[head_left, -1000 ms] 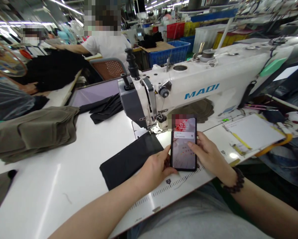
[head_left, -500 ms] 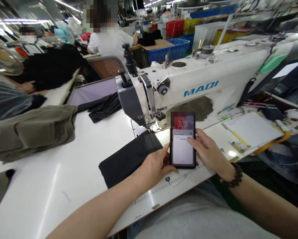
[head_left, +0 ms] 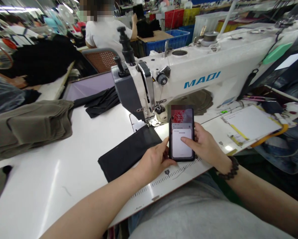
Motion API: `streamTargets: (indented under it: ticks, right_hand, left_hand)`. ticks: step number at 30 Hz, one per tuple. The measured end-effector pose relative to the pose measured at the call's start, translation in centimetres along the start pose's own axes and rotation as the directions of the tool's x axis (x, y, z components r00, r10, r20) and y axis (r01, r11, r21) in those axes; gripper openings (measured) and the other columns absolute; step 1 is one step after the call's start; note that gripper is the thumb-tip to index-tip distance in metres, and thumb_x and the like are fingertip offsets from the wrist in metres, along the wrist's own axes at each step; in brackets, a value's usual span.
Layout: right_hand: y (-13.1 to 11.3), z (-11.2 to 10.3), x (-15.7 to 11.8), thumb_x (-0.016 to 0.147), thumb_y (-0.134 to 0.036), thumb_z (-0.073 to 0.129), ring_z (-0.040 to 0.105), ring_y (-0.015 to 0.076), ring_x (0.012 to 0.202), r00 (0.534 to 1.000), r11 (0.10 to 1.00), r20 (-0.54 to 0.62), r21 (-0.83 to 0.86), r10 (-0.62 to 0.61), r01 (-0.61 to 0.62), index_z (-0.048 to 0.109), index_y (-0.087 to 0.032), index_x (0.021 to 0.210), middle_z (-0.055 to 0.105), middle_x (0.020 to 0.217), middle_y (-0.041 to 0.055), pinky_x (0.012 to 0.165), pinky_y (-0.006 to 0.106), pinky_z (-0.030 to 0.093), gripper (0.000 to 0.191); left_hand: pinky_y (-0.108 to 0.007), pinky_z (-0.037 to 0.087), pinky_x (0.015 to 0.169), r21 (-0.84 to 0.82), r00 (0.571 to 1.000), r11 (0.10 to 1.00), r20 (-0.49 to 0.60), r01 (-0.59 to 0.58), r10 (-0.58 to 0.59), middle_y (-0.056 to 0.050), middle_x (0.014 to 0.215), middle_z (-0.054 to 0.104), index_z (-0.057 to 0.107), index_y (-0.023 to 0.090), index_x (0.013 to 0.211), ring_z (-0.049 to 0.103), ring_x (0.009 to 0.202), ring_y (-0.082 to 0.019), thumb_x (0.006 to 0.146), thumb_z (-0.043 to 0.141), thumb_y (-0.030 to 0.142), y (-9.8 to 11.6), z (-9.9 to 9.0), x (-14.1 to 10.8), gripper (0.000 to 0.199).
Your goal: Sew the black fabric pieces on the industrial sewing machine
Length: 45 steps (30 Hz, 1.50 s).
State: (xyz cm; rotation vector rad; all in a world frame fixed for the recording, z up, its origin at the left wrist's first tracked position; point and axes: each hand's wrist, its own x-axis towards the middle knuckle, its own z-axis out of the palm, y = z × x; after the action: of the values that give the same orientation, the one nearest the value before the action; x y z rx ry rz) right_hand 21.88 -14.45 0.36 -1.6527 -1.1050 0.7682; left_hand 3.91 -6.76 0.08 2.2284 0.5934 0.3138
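Both hands hold a smartphone upright over the front of the sewing table, its lit screen facing me. My left hand grips its left side and lower corner, some fingers hidden behind it. Wrapped round the right edge is my right hand, its thumb lying over the white panel on the screen. A folded black cloth piece lies left of the phone, its far end by the presser foot of a white sewing machine.
Olive cloth pieces are stacked at the left, with black strips behind. White paper lies at the right. Beyond the machine, a co-worker in a white shirt sits near a blue crate.
My right thumb has slid left and slightly down across the phone screen. The whole view has shifted a little, so most things appear slightly higher. Both hands keep hold of the phone.
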Motion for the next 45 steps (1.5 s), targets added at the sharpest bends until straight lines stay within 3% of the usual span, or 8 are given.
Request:
streamTargets:
  ticks: [4,13,16,22,26,34,39,45]
  right_hand:
    - [-0.3,0.1,-0.2,0.068,-0.028,0.065,0.055,0.025,0.097,1.0,1.0,0.024,-0.004,0.0,0.0,0.041,-0.025,0.114,0.059,0.105,0.0062,0.084,0.042,0.045,0.053]
    - [-1.5,0.9,-0.8,0.056,-0.028,0.072,0.049,0.0275,0.107,0.997,0.968,-0.038,-0.248,-0.061,0.049,0.021,-0.023,0.134,0.05,0.12,0.0077,0.089,0.044,0.041,0.093]
    - [-1.2,0.5,-0.8,0.06,-0.025,0.07,0.049,0.0272,0.108,0.998,0.976,0.019,-0.21,-0.061,0.063,0.019,-0.025,0.135,0.05,0.122,0.0071,0.088,0.044,0.042,0.091]
    - [-0.2,-1.0,-0.5,0.069,-0.018,0.062,0.055,0.0237,0.101,0.961,0.991,0.277,0.134,-0.02,-0.018,0.011,-0.033,0.137,0.05,0.123,0.0051,0.081,0.041,0.05,0.087]
    - [-0.1,-1.6,-0.5,0.069,-0.015,0.061,0.052,0.0239,0.107,0.94,0.976,0.339,0.214,-0.04,-0.036,0.009,-0.033,0.138,0.046,0.128,0.006,0.084,0.041,0.049,0.088]
    - [0.3,-1.8,-0.4,0.073,-0.018,0.061,0.056,0.0225,0.1,0.931,0.965,0.359,0.26,-0.061,-0.037,0.005,-0.031,0.139,0.052,0.12,0.0068,0.081,0.039,0.05,0.087]
    - [0.7,-1.1,-0.5,0.083,-0.029,0.051,0.053,0.0215,0.105,0.959,0.914,0.25,0.404,-0.132,0.021,0.018,-0.025,0.138,0.052,0.122,0.0077,0.088,0.039,0.046,0.064]
    - [1.3,-0.9,-0.7,0.085,-0.032,0.047,0.049,0.0208,0.11,0.98,0.917,0.163,0.397,-0.111,0.038,0.026,-0.027,0.136,0.051,0.125,0.0043,0.094,0.039,0.04,0.055]
  left_hand:
    - [-0.022,0.046,0.062,-0.007,1.0,1.0,0.007,0.008,-0.008,0.003,0.074,0.057,0.034,0.015,0.128,0.055,0.066,-0.012,0.069,0.07,0.02,0.1,0.0,0.0,0.07]
    - [-0.022,0.046,0.061,-0.012,1.0,1.0,0.004,0.026,-0.026,0.003,0.074,0.057,0.033,0.017,0.128,0.056,0.066,-0.013,0.068,0.07,0.021,0.1,0.0,0.0,0.071]
    - [-0.023,0.046,0.06,-0.014,0.999,0.999,0.009,0.039,-0.039,0.002,0.075,0.057,0.033,0.016,0.128,0.056,0.067,-0.013,0.068,0.07,0.021,0.1,-0.1,-0.1,0.07]
    - [-0.023,0.047,0.06,-0.033,0.998,0.998,0.016,0.054,-0.053,0.002,0.075,0.058,0.034,0.017,0.128,0.056,0.067,-0.013,0.069,0.069,0.022,0.2,-0.2,0.1,0.068]
    - [-0.023,0.046,0.061,-0.034,0.998,0.998,0.021,0.059,-0.058,0.002,0.076,0.058,0.034,0.016,0.128,0.056,0.066,-0.013,0.069,0.068,0.021,0.1,-0.1,0.2,0.069]
    - [-0.022,0.046,0.061,-0.051,0.996,0.995,0.04,0.081,-0.079,0.003,0.076,0.057,0.036,0.018,0.127,0.056,0.066,-0.012,0.069,0.068,0.022,0.0,-0.1,0.2,0.066]
    - [-0.022,0.045,0.061,-0.048,0.997,0.997,0.043,0.062,-0.06,0.003,0.075,0.057,0.039,0.02,0.124,0.055,0.065,-0.012,0.07,0.069,0.023,-0.1,-0.2,0.3,0.062]
    - [-0.021,0.045,0.06,-0.026,0.998,0.999,0.05,0.048,-0.046,0.003,0.075,0.057,0.045,0.021,0.118,0.056,0.065,-0.012,0.071,0.067,0.026,-0.1,-0.2,0.2,0.053]
